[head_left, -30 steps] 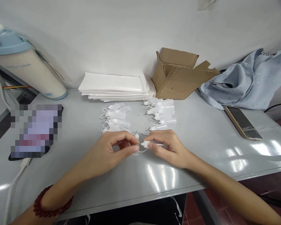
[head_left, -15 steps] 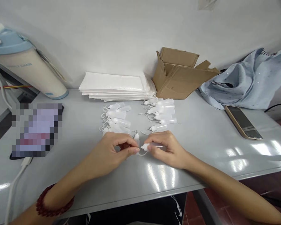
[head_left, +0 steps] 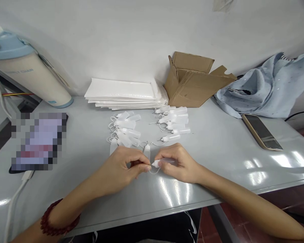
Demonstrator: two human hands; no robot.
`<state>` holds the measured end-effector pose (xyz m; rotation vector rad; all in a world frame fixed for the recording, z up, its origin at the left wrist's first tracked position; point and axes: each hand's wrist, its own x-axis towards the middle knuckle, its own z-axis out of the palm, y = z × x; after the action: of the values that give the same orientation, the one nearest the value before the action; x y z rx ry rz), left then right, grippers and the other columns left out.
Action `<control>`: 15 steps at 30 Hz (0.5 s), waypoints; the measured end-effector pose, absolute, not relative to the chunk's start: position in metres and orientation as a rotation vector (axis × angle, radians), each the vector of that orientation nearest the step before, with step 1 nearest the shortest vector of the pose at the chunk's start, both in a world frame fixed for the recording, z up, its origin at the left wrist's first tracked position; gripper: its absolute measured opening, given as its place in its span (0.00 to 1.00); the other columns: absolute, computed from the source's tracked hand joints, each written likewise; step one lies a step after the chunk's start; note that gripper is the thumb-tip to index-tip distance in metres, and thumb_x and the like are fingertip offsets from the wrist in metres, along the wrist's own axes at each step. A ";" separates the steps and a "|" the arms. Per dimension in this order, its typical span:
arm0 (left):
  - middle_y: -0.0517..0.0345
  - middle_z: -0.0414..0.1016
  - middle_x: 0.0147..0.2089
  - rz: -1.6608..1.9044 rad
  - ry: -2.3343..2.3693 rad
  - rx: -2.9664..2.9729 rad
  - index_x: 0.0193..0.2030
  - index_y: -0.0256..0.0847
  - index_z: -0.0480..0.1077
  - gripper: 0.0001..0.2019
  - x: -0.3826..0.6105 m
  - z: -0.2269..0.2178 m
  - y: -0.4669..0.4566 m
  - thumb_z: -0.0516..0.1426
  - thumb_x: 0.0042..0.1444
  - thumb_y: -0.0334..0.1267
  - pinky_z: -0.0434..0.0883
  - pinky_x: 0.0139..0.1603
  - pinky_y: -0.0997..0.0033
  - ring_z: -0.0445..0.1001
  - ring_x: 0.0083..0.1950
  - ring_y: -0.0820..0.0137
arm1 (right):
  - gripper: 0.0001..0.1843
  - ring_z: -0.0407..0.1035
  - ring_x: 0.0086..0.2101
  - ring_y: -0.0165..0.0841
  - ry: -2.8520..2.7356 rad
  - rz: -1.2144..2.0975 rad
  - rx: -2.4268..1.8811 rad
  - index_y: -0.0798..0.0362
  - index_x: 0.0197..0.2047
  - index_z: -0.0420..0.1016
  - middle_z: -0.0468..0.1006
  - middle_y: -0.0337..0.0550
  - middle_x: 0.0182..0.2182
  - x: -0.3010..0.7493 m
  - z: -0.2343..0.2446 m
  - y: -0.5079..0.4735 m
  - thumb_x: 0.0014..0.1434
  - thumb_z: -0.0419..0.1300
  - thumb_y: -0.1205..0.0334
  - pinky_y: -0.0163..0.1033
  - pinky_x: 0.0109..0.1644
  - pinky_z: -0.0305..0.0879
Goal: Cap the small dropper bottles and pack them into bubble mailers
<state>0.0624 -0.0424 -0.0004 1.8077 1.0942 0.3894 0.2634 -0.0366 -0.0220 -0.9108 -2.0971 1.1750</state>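
Note:
My right hand (head_left: 178, 163) is closed round a small translucent dropper bottle (head_left: 170, 161), whose white pointed tip faces left. My left hand (head_left: 130, 165) pinches thumb and forefinger together right at that tip; whatever sits between them is too small to make out. A thin white cord loops below from the bottle's neck toward the left fingertips. Just behind the hands lies another dropper bottle (head_left: 147, 151), its tip pointing away. Several more bottles with looped cords lie in a left pile (head_left: 128, 131) and a right pile (head_left: 177, 118). One single bottle (head_left: 171, 137) rests nearest the right hand.
White padded envelopes (head_left: 121, 89) are stacked against the wall beside an open cardboard box (head_left: 192, 86). A tumbler (head_left: 32, 74) and a phone on a cable (head_left: 39, 141) are at left. A second phone (head_left: 262, 131) and a light blue cloth bag (head_left: 266, 89) lie at right.
My left fingertips have come up against the tip of the bottle in my right hand, closing the small gap between them. Both hands sit slightly lower in view; the piles are unchanged.

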 end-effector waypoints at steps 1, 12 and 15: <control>0.65 0.67 0.21 0.397 1.103 1.811 0.27 0.40 0.74 0.09 0.063 0.000 -0.043 0.55 0.56 0.33 0.62 0.26 0.77 0.64 0.23 0.76 | 0.11 0.61 0.21 0.24 -2.103 1.175 -0.908 0.59 0.26 0.75 0.69 0.37 0.19 0.263 -0.021 -0.036 0.54 0.52 0.68 0.31 0.26 0.57; 0.66 0.68 0.20 0.717 1.352 2.005 0.24 0.40 0.70 0.09 0.050 0.004 -0.036 0.56 0.54 0.36 0.62 0.25 0.77 0.64 0.23 0.76 | 0.14 0.65 0.32 0.30 -2.165 0.688 -1.146 0.56 0.50 0.69 0.72 0.45 0.38 0.283 -0.011 -0.018 0.61 0.57 0.60 0.36 0.35 0.64; 0.67 0.64 0.18 0.749 1.402 2.139 0.21 0.39 0.65 0.10 0.049 -0.001 -0.037 0.54 0.53 0.34 0.60 0.23 0.77 0.62 0.20 0.77 | 0.11 0.64 0.31 0.30 -2.263 0.586 -1.195 0.54 0.45 0.71 0.72 0.44 0.40 0.296 -0.008 -0.009 0.59 0.59 0.63 0.35 0.34 0.63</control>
<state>0.0490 -0.0366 -0.0010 2.1393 1.4016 0.7488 0.2959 -0.0094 -0.0082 -1.1948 -2.2628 0.5865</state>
